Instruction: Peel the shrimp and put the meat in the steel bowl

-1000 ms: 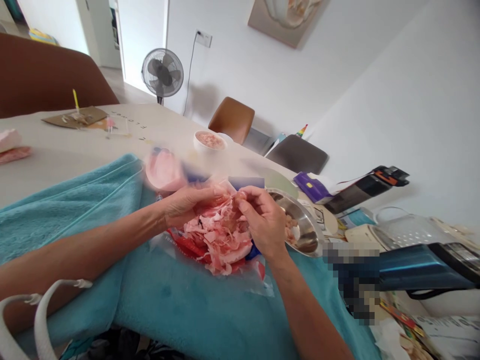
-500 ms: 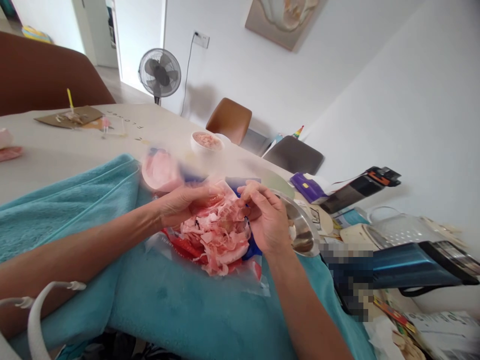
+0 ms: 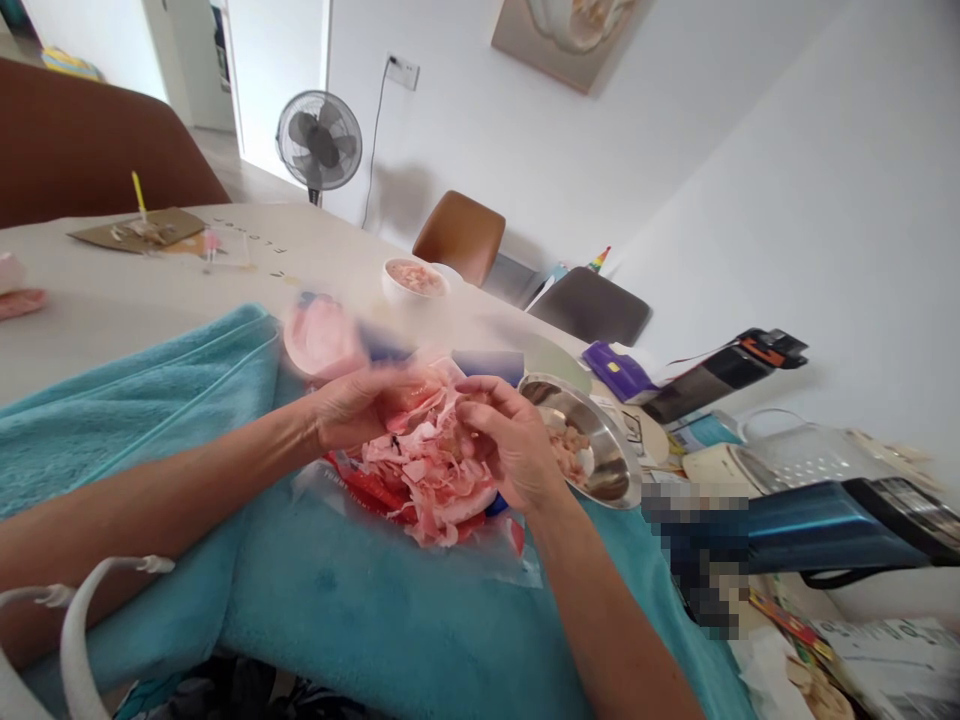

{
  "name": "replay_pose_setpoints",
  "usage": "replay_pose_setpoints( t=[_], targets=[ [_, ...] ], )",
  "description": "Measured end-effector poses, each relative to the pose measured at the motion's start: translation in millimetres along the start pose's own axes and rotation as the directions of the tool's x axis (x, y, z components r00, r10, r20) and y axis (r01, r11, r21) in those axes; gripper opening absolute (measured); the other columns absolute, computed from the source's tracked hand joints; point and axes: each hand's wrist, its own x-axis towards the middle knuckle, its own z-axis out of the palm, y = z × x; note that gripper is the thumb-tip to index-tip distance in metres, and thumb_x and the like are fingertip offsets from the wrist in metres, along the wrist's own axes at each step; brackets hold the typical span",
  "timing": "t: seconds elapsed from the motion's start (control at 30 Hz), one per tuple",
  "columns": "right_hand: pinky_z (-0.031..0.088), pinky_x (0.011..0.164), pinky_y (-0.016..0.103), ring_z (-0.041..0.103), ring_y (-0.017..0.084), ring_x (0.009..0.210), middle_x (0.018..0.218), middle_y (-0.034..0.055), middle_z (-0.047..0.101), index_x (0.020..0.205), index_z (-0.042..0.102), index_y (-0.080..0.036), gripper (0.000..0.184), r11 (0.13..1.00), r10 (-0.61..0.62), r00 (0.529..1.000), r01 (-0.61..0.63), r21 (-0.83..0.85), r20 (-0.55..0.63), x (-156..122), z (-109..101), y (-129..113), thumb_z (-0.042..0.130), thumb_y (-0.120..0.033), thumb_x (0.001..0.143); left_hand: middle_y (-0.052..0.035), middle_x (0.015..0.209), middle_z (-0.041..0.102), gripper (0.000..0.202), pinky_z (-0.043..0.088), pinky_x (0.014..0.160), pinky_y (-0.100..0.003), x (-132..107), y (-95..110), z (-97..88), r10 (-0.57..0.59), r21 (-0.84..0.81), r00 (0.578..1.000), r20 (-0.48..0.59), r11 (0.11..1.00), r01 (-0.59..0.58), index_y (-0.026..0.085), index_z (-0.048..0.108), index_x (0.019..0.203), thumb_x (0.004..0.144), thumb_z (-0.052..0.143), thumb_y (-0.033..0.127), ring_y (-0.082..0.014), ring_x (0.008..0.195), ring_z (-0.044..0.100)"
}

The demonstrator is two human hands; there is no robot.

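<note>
1. Lying at nearly ten o'clock from the central pile, pink scraps [image 3: 19,290] are cut off by the frame edge; a teal cloth [image 3: 322,620] is spread beneath the work.
2. At eleven o'clock, a rounded pink chunk [image 3: 322,340] is set down, blurred; whether it is fruit or rind cannot be told.
3. At half past ten, a glossy pink piece [image 3: 414,405] is gripped by the left hand [image 3: 352,405], above the pile's far side.
4. At twelve o'clock, a white bowl [image 3: 405,293] is seen well apart, filled about to the rim with loose pink bits [image 3: 415,276]; much sorting appears done.
5. At the hub, torn pale-pink skins [image 3: 431,490] are heaped on a red plastic bag [image 3: 371,488]; some pieces may be left unstripped, though none can be made out.
6. At two o'clock, the right hand [image 3: 514,440] is curled, its thumb and forefinger apparently pinched on the same piece, which is judged only partly worked.
7. Between two and three o'clock, a steel bowl [image 3: 611,440] is partly hidden by that hand; a small heap of paler bits [image 3: 570,452] is held in it, with bare metal left showing.
</note>
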Motion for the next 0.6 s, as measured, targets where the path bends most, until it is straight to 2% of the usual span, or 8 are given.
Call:
replay_pose_setpoints(
  t=[0.13,0.27,0.37,0.5,0.6],
  targets=[
    [0.036,0.044,0.021,0.043,0.007,0.046,0.056,-0.0079,0.050,0.088,0.068,-0.023,0.021,0.971,-0.121,0.992,0.114,-0.211,-0.021,-3.4,5.7,2.0,0.074,-0.028,0.068,-0.0002,0.052,0.057,0.020,0.042,0.052,-0.020,-0.4,-0.9,0.5,-0.008,-0.048,1.000,0.016,0.999,0.009,0.014,0.070,0.068,0.073,0.073,0.033,-0.0079,0.048,0.045],
    [0.033,0.044,0.022,0.043,0.008,0.046,0.053,-0.0070,0.050,0.085,0.070,-0.022,0.014,0.899,-0.235,0.971,0.200,-0.390,-0.044,-5.4,6.0,2.8,0.071,-0.029,0.073,-0.0013,0.065,0.067,0.018,0.046,0.055,-0.019,-1.4,-1.7,0.4,-0.050,-0.079,0.997,0.067,0.995,0.055,0.015,0.075,0.078,0.076,0.073,0.033,-0.0067,0.048,0.050],
    [0.034,0.044,0.024,0.045,0.009,0.044,0.050,-0.0065,0.051,0.081,0.069,-0.022,0.009,0.864,-0.276,0.960,0.226,-0.449,-0.047,-6.0,5.4,2.4,0.067,-0.029,0.077,-0.0018,0.066,0.068,0.017,0.048,0.057,-0.018,-2.1,-3.4,-0.3,-0.052,-0.083,0.995,0.085,0.995,0.059,0.016,0.076,0.079,0.077,0.073,0.032,-0.0076,0.050,0.054],
    [0.034,0.044,0.024,0.045,0.009,0.043,0.049,-0.0062,0.051,0.075,0.068,-0.021,0.008,0.826,-0.318,0.947,0.252,-0.504,-0.048,-6.8,5.4,-0.2,0.065,-0.028,0.078,-0.0026,0.068,0.070,0.014,0.050,0.061,-0.019,-2.4,-6.1,-0.7,-0.037,-0.097,0.997,0.070,0.994,0.043,0.016,0.075,0.070,0.074,0.077,0.029,-0.0092,0.055,0.060],
    [0.034,0.043,0.022,0.044,0.008,0.042,0.050,-0.0063,0.051,0.073,0.067,-0.021,0.008,0.846,-0.311,0.948,0.243,-0.475,-0.067,-6.1,3.2,-1.8,0.063,-0.026,0.077,-0.0022,0.064,0.068,0.016,0.051,0.061,-0.021,-2.8,-5.5,0.5,-0.053,-0.099,0.994,0.096,0.993,0.062,0.016,0.073,0.066,0.071,0.079,0.030,-0.0101,0.054,0.060]
  ],
)
